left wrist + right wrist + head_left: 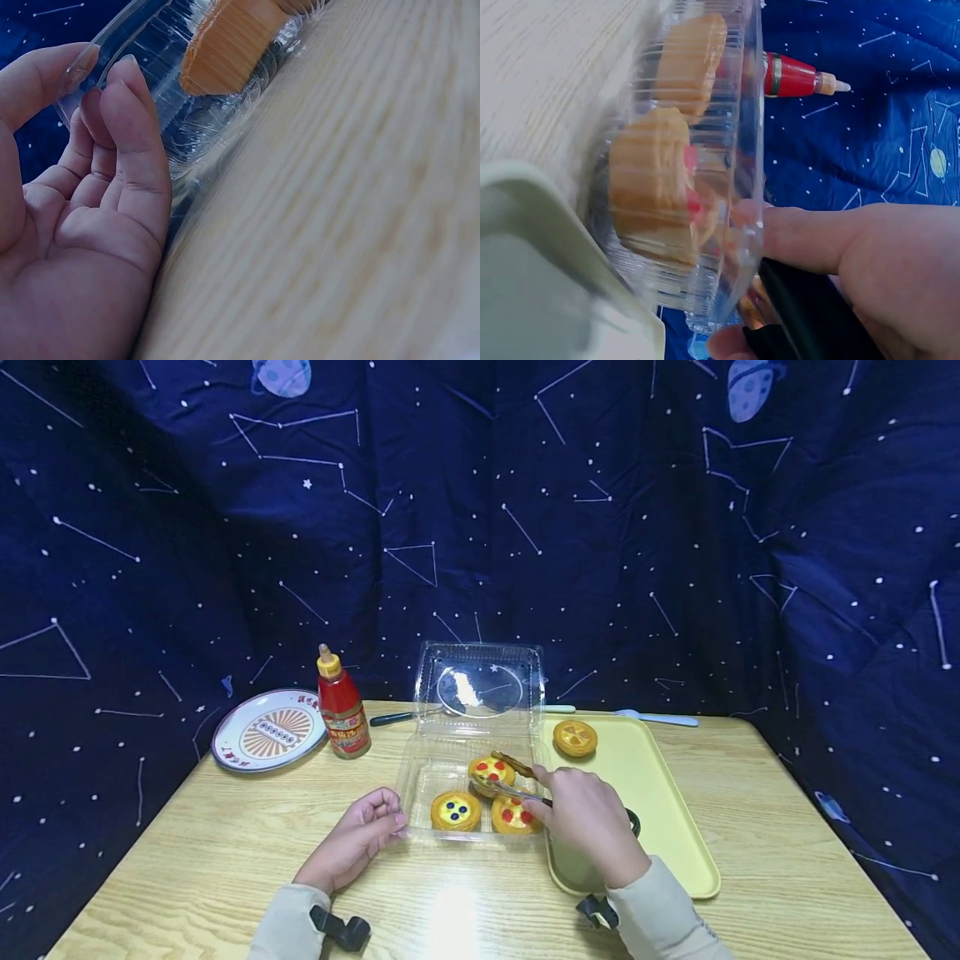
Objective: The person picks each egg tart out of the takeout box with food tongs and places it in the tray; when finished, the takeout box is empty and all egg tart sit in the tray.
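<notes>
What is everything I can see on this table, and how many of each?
clear plastic clamshell box: 1, transparent, table centre, lid open and upright
tarts in the box: 3, golden; one with blue dots front left, two with red dots
tart on the tray: 1, golden, far end of the tray
tray: 1, pale yellow, right of the box
tongs: 1, metal with dark handle, tips at the rear tart
sauce bottle: 1, red with yellow cap, left of the box
plate: 1, white with orange pattern, far left
fork: 1, pale blue, behind the tray
table: 1, light wood
left hand: 1, fingers touching the box's front left corner
right hand: 1, holding the tongs
</notes>
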`<move>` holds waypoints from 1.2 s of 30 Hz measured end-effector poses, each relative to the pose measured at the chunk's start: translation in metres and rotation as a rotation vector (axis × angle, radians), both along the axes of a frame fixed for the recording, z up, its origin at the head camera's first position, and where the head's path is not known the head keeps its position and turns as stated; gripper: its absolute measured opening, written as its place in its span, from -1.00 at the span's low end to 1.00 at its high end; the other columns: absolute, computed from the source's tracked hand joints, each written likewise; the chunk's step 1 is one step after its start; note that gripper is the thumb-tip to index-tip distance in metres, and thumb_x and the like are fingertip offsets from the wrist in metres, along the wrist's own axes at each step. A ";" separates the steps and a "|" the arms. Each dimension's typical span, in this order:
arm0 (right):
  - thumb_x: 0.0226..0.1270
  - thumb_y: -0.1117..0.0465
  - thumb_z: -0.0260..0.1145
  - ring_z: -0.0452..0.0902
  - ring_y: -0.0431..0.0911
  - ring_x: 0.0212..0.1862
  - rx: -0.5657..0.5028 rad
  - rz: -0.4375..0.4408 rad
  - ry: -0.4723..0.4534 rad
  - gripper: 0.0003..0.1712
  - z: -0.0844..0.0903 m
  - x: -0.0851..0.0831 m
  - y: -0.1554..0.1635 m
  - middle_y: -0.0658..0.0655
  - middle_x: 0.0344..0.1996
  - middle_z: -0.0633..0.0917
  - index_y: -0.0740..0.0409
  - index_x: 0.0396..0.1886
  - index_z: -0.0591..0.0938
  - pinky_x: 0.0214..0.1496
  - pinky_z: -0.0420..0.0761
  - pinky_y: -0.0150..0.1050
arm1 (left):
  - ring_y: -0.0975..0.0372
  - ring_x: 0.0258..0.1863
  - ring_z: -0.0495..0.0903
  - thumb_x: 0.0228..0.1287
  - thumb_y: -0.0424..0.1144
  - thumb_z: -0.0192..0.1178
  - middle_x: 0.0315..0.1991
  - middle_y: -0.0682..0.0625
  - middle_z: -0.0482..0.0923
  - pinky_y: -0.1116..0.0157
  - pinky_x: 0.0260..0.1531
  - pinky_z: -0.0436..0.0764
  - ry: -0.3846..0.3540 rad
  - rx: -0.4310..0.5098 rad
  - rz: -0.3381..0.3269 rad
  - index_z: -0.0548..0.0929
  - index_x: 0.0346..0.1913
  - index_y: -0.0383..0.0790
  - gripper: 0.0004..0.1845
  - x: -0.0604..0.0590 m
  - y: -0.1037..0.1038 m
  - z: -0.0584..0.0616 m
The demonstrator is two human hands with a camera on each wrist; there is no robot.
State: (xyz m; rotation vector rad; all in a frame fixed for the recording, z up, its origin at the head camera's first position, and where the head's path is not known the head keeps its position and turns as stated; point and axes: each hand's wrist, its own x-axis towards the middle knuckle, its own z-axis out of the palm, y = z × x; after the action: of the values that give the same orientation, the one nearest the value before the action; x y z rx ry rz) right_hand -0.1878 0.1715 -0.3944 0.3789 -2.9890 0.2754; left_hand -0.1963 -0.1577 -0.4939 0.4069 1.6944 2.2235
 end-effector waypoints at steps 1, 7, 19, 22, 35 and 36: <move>0.21 -0.18 0.42 0.56 -0.03 -0.45 -0.007 -0.003 -0.002 -0.37 0.001 0.000 0.001 0.20 -0.13 0.73 -0.02 0.22 0.63 -0.63 0.41 -0.16 | 0.25 -0.22 0.51 0.40 -0.42 0.12 -0.28 0.03 0.42 0.32 -0.13 0.61 -0.001 0.000 -0.001 0.41 -0.12 -0.24 -0.88 0.000 0.000 0.000; 0.24 -0.21 0.39 0.59 0.05 -0.47 -0.046 -0.011 0.044 -0.33 0.012 0.001 0.006 0.25 -0.22 0.73 -0.05 0.28 0.58 -0.63 0.43 -0.14 | 0.23 -0.22 0.50 0.40 -0.42 0.11 -0.28 0.02 0.41 0.32 -0.13 0.60 -0.005 0.000 -0.002 0.41 -0.12 -0.24 -0.89 0.000 -0.001 0.000; 0.25 -0.19 0.38 0.53 0.01 -0.45 -0.085 -0.031 0.184 -0.35 0.031 0.001 0.036 0.13 -0.30 0.71 -0.07 0.30 0.57 -0.63 0.45 -0.09 | 0.24 -0.22 0.51 0.40 -0.44 0.10 -0.28 0.02 0.43 0.32 -0.12 0.61 0.009 0.002 -0.004 0.41 -0.13 -0.25 -0.90 -0.001 -0.002 -0.001; 0.27 -0.19 0.37 0.57 0.08 -0.38 -0.092 -0.065 0.187 -0.35 0.033 0.001 0.048 0.15 -0.28 0.71 -0.08 0.31 0.56 -0.59 0.49 0.01 | 0.24 -0.22 0.51 0.39 -0.44 0.10 -0.27 0.03 0.43 0.32 -0.11 0.61 0.016 0.001 -0.010 0.41 -0.13 -0.25 -0.90 0.000 0.000 -0.001; 0.31 -0.16 0.33 0.58 0.36 -0.34 -0.066 -0.158 0.198 -0.28 0.026 -0.005 0.107 0.48 -0.17 0.65 0.14 0.33 0.49 -0.55 0.47 0.17 | 0.24 -0.21 0.51 0.40 -0.41 0.11 -0.28 0.02 0.42 0.29 -0.08 0.61 0.005 -0.003 -0.009 0.41 -0.13 -0.25 -0.89 -0.001 -0.002 0.000; 0.31 -0.16 0.32 0.58 0.38 -0.32 -0.059 -0.165 0.192 -0.27 0.025 -0.006 0.112 0.50 -0.16 0.64 0.15 0.34 0.48 -0.54 0.48 0.19 | 0.23 -0.21 0.51 0.40 -0.41 0.12 -0.28 0.03 0.43 0.29 -0.08 0.61 0.005 -0.001 -0.012 0.41 -0.13 -0.24 -0.89 -0.001 -0.001 0.000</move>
State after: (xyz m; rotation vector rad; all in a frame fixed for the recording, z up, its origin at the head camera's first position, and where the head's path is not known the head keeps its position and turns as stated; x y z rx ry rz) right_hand -0.1938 0.2831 -0.3695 0.1415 -2.7947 0.2920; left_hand -0.1974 -0.1591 -0.4936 0.4226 1.6909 2.2147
